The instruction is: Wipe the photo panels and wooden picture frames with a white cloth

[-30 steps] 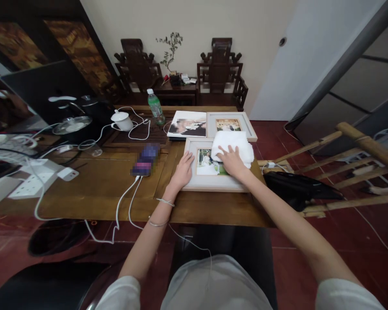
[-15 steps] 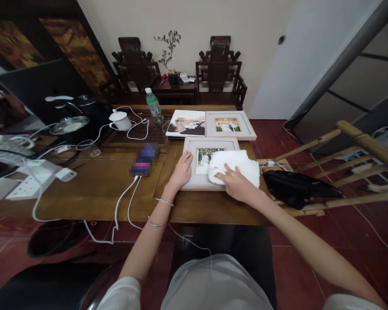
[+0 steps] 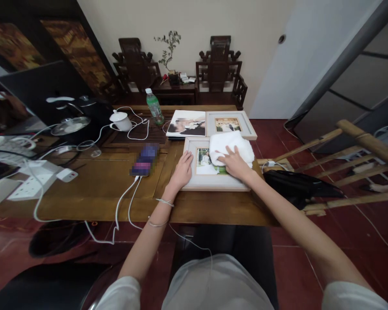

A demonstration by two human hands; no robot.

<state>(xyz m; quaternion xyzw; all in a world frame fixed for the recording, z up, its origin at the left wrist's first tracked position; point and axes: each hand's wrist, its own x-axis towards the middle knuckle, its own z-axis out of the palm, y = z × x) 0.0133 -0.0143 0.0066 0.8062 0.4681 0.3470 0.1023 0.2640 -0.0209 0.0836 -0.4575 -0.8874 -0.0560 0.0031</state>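
A light wooden picture frame [image 3: 218,186] lies flat at the front of the table, a photo behind its pale mat. My left hand [image 3: 182,170] holds its left edge, fingers laid over the border. In my right hand [image 3: 234,163] is a folded white towel [image 3: 229,144], pressed on the upper right of the frame and hiding part of the photo. Just behind lie a second picture frame [image 3: 248,132] and, to its left, a photo album [image 3: 177,129] with a white and black cover.
Left of the frame, a phone [image 3: 145,159] lies with white charging cables. Farther back are a green bottle [image 3: 154,107], a lidded white cup [image 3: 121,122] and a kettle [image 3: 87,105]. A power strip [image 3: 34,181] sits far left. On the right stands a bamboo rack [image 3: 313,146] with a black bag [image 3: 291,185].
My right hand has moved the towel away from me, from the frame's right side toward its upper right corner, uncovering the lower right border. My left hand stays in place.
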